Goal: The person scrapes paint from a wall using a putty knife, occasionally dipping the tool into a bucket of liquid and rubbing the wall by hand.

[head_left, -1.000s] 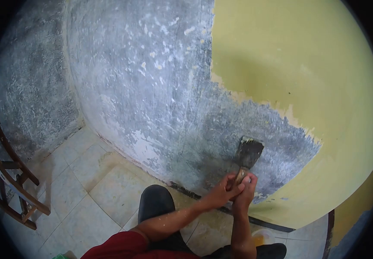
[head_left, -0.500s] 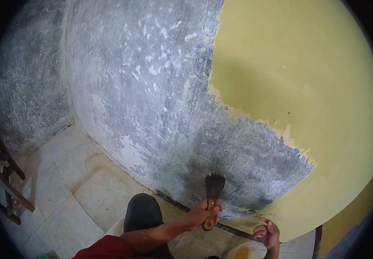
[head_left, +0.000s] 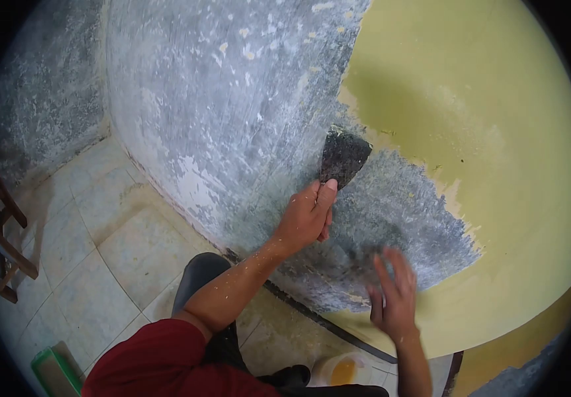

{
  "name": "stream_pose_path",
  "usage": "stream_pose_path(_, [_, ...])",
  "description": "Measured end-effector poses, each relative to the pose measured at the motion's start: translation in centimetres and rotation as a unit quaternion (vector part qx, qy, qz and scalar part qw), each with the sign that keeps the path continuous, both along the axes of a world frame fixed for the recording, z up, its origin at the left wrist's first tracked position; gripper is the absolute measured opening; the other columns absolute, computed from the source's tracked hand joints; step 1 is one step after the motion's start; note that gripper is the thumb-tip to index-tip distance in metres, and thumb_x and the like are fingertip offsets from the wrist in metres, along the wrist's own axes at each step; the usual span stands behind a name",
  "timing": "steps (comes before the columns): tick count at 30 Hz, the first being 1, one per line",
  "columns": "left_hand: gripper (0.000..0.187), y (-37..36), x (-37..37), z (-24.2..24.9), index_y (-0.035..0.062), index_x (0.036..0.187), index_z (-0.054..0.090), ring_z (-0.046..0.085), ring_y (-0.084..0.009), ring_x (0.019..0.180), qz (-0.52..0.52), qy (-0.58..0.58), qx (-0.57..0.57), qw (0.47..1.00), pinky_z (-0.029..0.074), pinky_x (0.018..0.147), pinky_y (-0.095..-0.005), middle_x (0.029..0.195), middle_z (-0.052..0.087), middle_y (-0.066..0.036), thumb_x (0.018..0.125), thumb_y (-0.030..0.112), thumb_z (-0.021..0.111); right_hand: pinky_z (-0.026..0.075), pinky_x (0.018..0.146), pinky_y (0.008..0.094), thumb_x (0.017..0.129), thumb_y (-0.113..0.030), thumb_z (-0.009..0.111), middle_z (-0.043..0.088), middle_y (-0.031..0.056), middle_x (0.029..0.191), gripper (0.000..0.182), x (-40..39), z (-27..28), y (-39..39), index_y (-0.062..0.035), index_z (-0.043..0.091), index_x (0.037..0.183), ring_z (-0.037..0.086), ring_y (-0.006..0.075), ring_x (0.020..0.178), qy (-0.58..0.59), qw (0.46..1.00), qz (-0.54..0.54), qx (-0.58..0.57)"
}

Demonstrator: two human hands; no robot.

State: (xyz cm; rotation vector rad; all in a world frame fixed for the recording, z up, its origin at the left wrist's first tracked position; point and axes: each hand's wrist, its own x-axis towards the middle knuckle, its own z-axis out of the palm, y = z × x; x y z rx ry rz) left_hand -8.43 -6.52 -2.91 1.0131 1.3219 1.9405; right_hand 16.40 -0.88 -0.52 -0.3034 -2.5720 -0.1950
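My left hand (head_left: 308,215) is closed around the handle of a paint scraper (head_left: 345,157). Its wide dark blade lies flat near the wall, with the tip by the ragged edge of the yellow paint (head_left: 484,152). Below that edge the wall shows bare grey plaster (head_left: 265,119) with pale flecks. My right hand (head_left: 394,294) is raised lower down in front of the wall, fingers apart and slightly blurred, holding nothing. Most of the scraper's handle is hidden by my left hand.
A white bucket (head_left: 358,357) with something orange-yellow inside stands on the tiled floor (head_left: 93,264) below my right arm. At the lower left lies a green-rimmed tray (head_left: 70,370). Wooden chair parts (head_left: 7,248) stand at the left edge. My knee (head_left: 199,274) is close to the wall.
My left hand has lifted the scraper up the wall to the paint edge. My right hand has also risen and its fingers have spread. The view has shifted slightly.
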Motion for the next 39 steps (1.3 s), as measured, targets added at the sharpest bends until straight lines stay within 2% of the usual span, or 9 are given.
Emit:
stream_pose_path(5, [0.045,0.0,0.4,0.5,0.0022,0.088,0.048,0.056,-0.0175,0.043,0.047,0.029,-0.043,0.998,0.044,0.041,-0.034,0.059,0.054,-0.007,0.104,0.044,0.044,0.033,0.113,0.0507,0.084,-0.007,0.062,0.038,0.0216,0.151,0.059,-8.8,5.1,2.7,0.0035,0.046,0.14,0.034,0.0393,0.143,-0.037,0.987,0.021,0.158])
stream_pose_path(9, [0.045,-0.8,-0.5,1.1,0.0034,0.09,0.049,0.053,-0.014,0.043,0.063,0.095,-0.053,0.992,0.042,0.04,-0.0296,0.062,0.053,-0.005,0.106,0.044,0.04,0.028,0.117,0.0492,0.086,-0.008,0.058,0.036,0.0222,0.153,0.056,-13.7,3.8,3.1,0.0064,0.045,0.139,0.031,0.0383,0.144,-0.007,0.988,0.064,0.143])
stream_pose_path(14, [0.045,-0.9,-2.2,1.2,0.0032,0.093,0.048,0.053,-0.014,0.043,-0.011,0.081,-0.078,0.994,0.043,0.04,-0.0287,0.064,0.053,-0.005,0.106,0.044,0.038,0.025,0.118,0.0505,0.092,-0.014,0.049,0.032,0.0291,0.152,0.054,-15.8,1.9,3.3,0.0141,0.043,0.137,0.028,0.0412,0.145,0.032,0.988,0.033,0.146])
stream_pose_path(24, [0.043,-0.7,-2.1,1.6,0.0012,0.099,0.049,0.054,-0.014,0.045,0.006,0.135,-0.136,0.981,0.044,0.04,-0.0295,0.062,0.055,-0.006,0.108,0.04,0.033,0.028,0.117,0.0536,0.094,-0.018,0.048,0.038,0.0341,0.147,0.053,-17.6,1.4,3.2,0.0157,0.045,0.135,0.033,0.0463,0.141,0.064,0.978,-0.027,0.195])
stream_pose_path(30, [0.043,0.5,-2.7,2.7,-0.0028,0.107,0.051,0.056,-0.0179,0.044,0.097,0.273,-0.081,0.954,0.044,0.043,-0.0343,0.063,0.059,-0.013,0.108,0.036,0.034,0.034,0.113,0.0524,0.092,-0.016,0.053,0.045,0.034,0.139,0.051,-18.0,4.5,2.5,0.0155,0.048,0.131,0.042,0.0471,0.134,0.148,0.967,-0.041,0.201])
stream_pose_path(32, [0.04,-0.6,-1.9,2.2,-0.0062,0.101,0.051,0.057,-0.055,0.079,0.2,0.337,-0.087,0.916,0.045,0.065,-0.0554,0.077,0.062,-0.03,0.106,0.033,0.041,0.034,0.113,0.0524,0.092,-0.016,0.052,0.043,0.0339,0.141,0.051,-17.9,3.1,2.6,0.0158,0.047,0.132,0.041,0.047,0.135,0.146,0.977,-0.011,0.154])
stream_pose_path(35, [0.04,-1.5,-2.2,-0.5,-0.0056,0.099,0.052,0.059,-0.0536,0.077,0.151,0.247,-0.117,0.95,0.045,0.064,-0.0539,0.076,0.062,-0.03,0.105,0.033,0.044,0.031,0.114,0.0524,0.093,-0.014,0.05,0.037,0.0329,0.147,0.052,-18.1,0.5,2.5,0.0164,0.043,0.135,0.036,0.0463,0.139,0.124,0.99,0.037,0.063])
stream_pose_path(37, [0.041,-1.6,-2.4,-0.9,-0.006,0.098,0.052,0.06,-0.0525,0.076,0.17,0.272,-0.118,0.94,0.045,0.062,-0.0522,0.072,0.061,-0.029,0.105,0.034,0.045,0.027,0.116,0.0526,0.093,-0.013,0.049,0.033,0.0335,0.149,0.054,-18.6,-0.5,1.9,0.0167,0.04,0.136,0.029,0.046,0.143,0.147,0.988,0.03,0.048])
stream_pose_path(39, [0.038,-1.9,-2.9,-0.1,-0.0019,0.092,0.047,0.053,-0.0175,0.04,0.147,0.278,-0.107,0.943,0.039,0.038,-0.0333,0.054,0.053,-0.011,0.107,0.032,0.041,0.026,0.117,0.0527,0.093,-0.014,0.05,0.032,0.0335,0.149,0.054,-18.4,0.2,1.5,0.0166,0.04,0.137,0.028,0.0459,0.144,0.15,0.988,0.029,0.018])
